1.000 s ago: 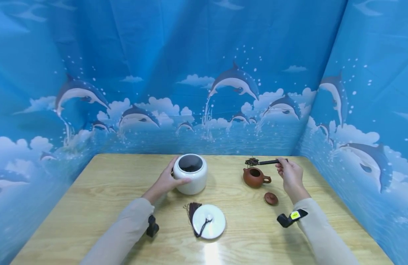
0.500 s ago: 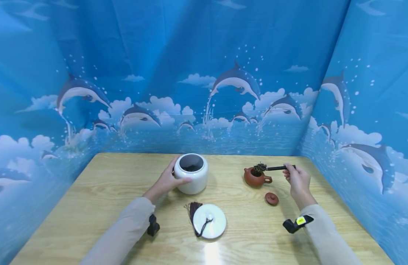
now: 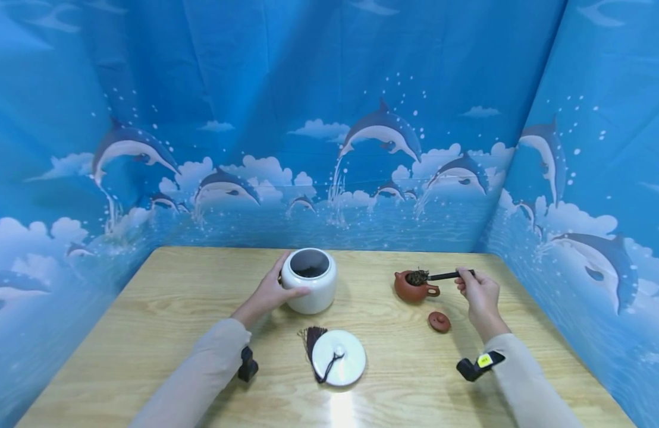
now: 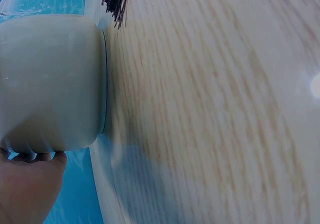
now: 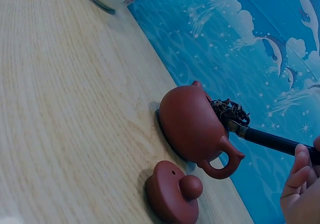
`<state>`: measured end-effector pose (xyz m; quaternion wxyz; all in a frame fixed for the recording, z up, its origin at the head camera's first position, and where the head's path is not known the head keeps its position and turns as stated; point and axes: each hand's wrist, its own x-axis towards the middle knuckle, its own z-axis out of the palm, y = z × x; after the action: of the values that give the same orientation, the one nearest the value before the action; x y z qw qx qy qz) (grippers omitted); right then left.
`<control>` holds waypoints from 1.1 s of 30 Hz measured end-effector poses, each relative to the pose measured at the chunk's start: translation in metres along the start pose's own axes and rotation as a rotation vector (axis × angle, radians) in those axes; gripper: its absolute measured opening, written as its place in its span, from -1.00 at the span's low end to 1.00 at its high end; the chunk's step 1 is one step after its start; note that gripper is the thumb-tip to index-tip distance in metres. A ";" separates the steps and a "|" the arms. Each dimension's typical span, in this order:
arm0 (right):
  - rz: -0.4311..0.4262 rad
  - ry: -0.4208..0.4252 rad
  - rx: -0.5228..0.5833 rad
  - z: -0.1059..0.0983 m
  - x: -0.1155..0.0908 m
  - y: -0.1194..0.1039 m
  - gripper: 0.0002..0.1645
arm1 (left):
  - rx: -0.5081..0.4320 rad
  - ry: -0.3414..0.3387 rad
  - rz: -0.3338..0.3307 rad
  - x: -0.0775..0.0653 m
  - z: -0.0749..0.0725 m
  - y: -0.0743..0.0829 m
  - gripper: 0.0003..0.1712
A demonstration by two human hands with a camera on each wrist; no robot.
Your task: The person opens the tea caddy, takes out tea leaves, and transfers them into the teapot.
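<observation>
In the head view my left hand (image 3: 266,295) holds the side of a white ceramic jar (image 3: 316,295), thumb across its front. The jar stands with its mouth uncovered, dark inside. At the right my right hand (image 3: 479,296) pinches the black handle of a tea scoop (image 3: 444,276). Dark tea leaves (image 5: 231,109) are heaped on the scoop's end, at the mouth of a reddish-brown clay teapot (image 5: 187,119). The scoop's head is mostly hidden under the leaves. The teapot lid (image 5: 172,194) lies knob up beside the pot's handle.
A white jar lid (image 3: 347,368) with a dark cord and tassel (image 3: 312,337) lies in front of the jar. Everything stands on a wooden table (image 3: 174,309). Blue dolphin-print curtains (image 3: 286,178) hang behind and beside it.
My right hand first moved right and slightly down, bringing the leaf-laden scoop from above the teapot's spout side to its mouth. The leaves now sit lower there. My left hand stays on the jar.
</observation>
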<state>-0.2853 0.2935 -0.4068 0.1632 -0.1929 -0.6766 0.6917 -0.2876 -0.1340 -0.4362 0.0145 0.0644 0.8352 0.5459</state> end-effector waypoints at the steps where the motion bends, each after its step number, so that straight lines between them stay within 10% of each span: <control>1: -0.005 -0.003 -0.020 0.000 0.000 0.000 -0.77 | 0.000 0.001 -0.003 0.000 0.000 0.000 0.34; 33: -0.447 -0.150 -0.700 0.013 -0.004 -0.026 -0.58 | -0.007 0.007 0.008 -0.001 0.001 0.000 0.33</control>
<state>-0.2891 0.2805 -0.3808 0.1843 -0.0345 -0.9059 0.3798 -0.2870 -0.1332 -0.4371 0.0095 0.0655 0.8332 0.5491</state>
